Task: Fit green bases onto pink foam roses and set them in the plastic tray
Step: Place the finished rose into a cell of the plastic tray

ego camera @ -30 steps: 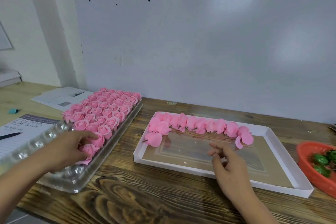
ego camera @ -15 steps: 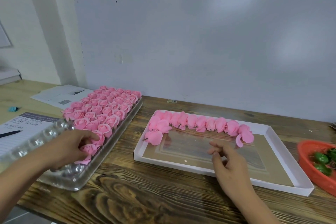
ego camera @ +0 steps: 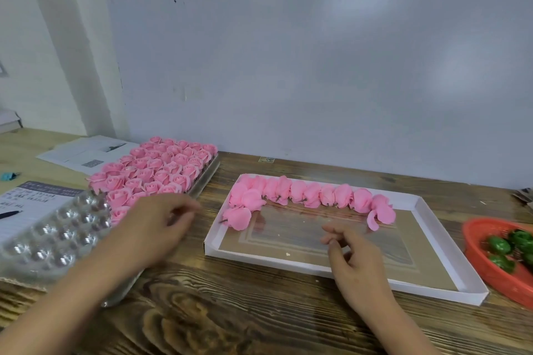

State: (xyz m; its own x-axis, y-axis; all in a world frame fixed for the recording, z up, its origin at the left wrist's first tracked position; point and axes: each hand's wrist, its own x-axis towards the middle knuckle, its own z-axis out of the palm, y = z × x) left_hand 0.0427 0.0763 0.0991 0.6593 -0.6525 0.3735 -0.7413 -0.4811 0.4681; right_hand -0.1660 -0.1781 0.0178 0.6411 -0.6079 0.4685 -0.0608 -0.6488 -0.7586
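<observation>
The clear plastic tray (ego camera: pixel 54 236) lies at the left, its far part packed with upright pink roses (ego camera: pixel 161 170) and its near cups bare. My left hand (ego camera: pixel 155 228) hovers over the tray's right edge, blurred, with fingers loosely extended and nothing in them. A white cardboard box lid (ego camera: pixel 403 287) in the middle holds a row of loose pink roses (ego camera: pixel 311 194) lying on their sides. My right hand (ego camera: pixel 354 259) rests over the lid's near part, fingers loosely curled and holding nothing. Green bases (ego camera: pixel 500 245) sit in a red basket (ego camera: pixel 476 242) at the right edge.
Printed papers (ego camera: pixel 86 153) and a form with a pen (ego camera: pixel 11 214) lie on the wooden table (ego camera: pixel 230 311) at the left. A grey board (ego camera: pixel 288 81) leans against the wall behind. A small teal clip (ego camera: pixel 7 176) sits at the far left.
My left hand has left the rose it was pressing into the tray and moved right, toward the box lid. The right hand has barely shifted.
</observation>
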